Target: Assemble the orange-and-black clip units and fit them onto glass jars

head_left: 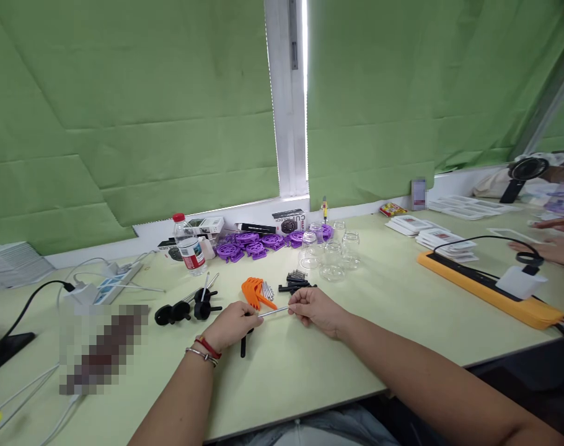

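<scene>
A thin silver metal rod (273,311) spans the gap between my two hands. My left hand (233,323) is closed around a black plastic part (243,347), mostly hidden by the fingers, and the rod's left end meets that grip. Thumb and fingers of my right hand (317,310) pinch the rod's other end. Just beyond lie orange plastic pieces (253,292), with short silver rods (267,290) beside them. Black strips and screws (297,282) are behind my right hand. To the left sit black round cups with handles (202,306), some with rods in them.
Purple plastic parts (247,243) and clear glass cups (332,260) stand at the back, near a water bottle (191,248). An orange power strip (486,288) and white card stacks (442,241) are at right. Another person's hand (545,251) shows at the right edge.
</scene>
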Action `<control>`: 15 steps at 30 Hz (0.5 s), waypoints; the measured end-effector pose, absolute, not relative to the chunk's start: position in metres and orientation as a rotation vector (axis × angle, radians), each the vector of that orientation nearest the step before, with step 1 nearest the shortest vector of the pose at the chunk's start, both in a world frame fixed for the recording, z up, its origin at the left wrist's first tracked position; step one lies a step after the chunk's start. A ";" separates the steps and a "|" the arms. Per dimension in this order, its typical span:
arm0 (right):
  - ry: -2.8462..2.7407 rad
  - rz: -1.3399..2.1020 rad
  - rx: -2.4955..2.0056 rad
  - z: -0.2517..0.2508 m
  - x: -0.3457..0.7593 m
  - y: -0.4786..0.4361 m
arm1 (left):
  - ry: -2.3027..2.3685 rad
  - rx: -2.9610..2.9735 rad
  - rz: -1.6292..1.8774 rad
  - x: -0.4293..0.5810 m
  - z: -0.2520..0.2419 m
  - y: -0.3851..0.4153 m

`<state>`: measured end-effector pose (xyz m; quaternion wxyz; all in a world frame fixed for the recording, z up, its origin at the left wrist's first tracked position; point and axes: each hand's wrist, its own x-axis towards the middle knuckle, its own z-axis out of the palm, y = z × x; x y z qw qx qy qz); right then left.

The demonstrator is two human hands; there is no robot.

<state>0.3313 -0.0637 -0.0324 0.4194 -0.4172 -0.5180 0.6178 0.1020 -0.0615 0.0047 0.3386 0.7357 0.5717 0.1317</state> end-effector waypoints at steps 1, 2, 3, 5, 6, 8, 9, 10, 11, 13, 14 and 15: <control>-1.298 1.549 -1.049 -0.032 0.331 -0.064 | 1.492 1.915 0.344 0.102 0.005 -0.061; -1.300 1.550 -1.054 -0.031 0.331 -0.064 | 1.493 1.912 0.347 0.102 0.005 -0.061; -1.303 1.549 -1.061 -0.031 0.331 -0.064 | 1.496 1.909 0.353 0.103 0.005 -0.062; -1.312 1.545 -1.077 -0.029 0.330 -0.065 | 1.499 1.903 0.361 0.104 0.006 -0.062; -1.317 1.541 -1.082 -0.029 0.330 -0.065 | 1.499 1.903 0.361 0.104 0.006 -0.062; -1.328 1.527 -1.085 -0.029 0.329 -0.065 | 1.510 1.903 0.362 0.105 0.007 -0.063; -1.333 1.518 -1.085 -0.029 0.329 -0.065 | 1.511 1.904 0.360 0.105 0.007 -0.063; -1.338 1.508 -1.085 -0.030 0.329 -0.065 | 1.510 1.905 0.359 0.105 0.007 -0.063; -1.344 1.498 -1.086 -0.031 0.328 -0.065 | 1.509 1.906 0.358 0.105 0.008 -0.063; -1.359 1.483 -1.093 -0.032 0.328 -0.065 | 1.506 1.907 0.358 0.105 0.008 -0.063; -1.367 1.477 -1.100 -0.032 0.328 -0.065 | 1.507 1.907 0.359 0.106 0.008 -0.063; -1.376 1.471 -1.111 -0.032 0.328 -0.065 | 1.511 1.905 0.360 0.106 0.008 -0.063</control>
